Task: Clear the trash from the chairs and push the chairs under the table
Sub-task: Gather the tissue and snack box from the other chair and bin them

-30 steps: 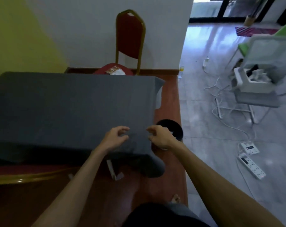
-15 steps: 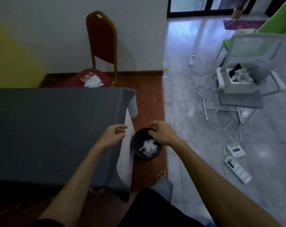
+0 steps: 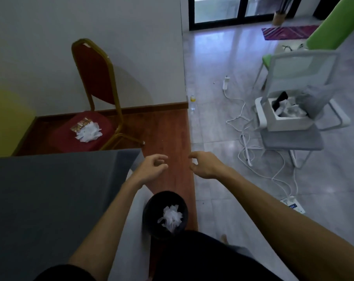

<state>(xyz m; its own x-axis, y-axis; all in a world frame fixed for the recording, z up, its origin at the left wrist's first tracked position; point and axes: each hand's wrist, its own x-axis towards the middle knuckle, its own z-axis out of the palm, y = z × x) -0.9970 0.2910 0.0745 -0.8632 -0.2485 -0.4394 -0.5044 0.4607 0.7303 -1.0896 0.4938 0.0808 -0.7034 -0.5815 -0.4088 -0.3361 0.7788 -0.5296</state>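
One red upholstered chair with a gold metal frame (image 3: 95,102) is the only task chair we can see, standing by the wall beyond the far edge of the grey cloth-covered worktop (image 3: 50,189), pulled out and not yet pushed under. On its seat lie a crumpled white tissue (image 3: 88,132) and, touching it, a printed snack wrapper (image 3: 80,124), so this chair is uncleared. Beside the worktop corner, near our feet, the small round black waste bin (image 3: 151,207) already holds a wad of white paper (image 3: 171,218), which we judge to be trash binned from elsewhere. Our left hand (image 3: 152,169) and right hand (image 3: 204,165) hover over the wooden floor, fingers loosely curled, each grip holding nothing.
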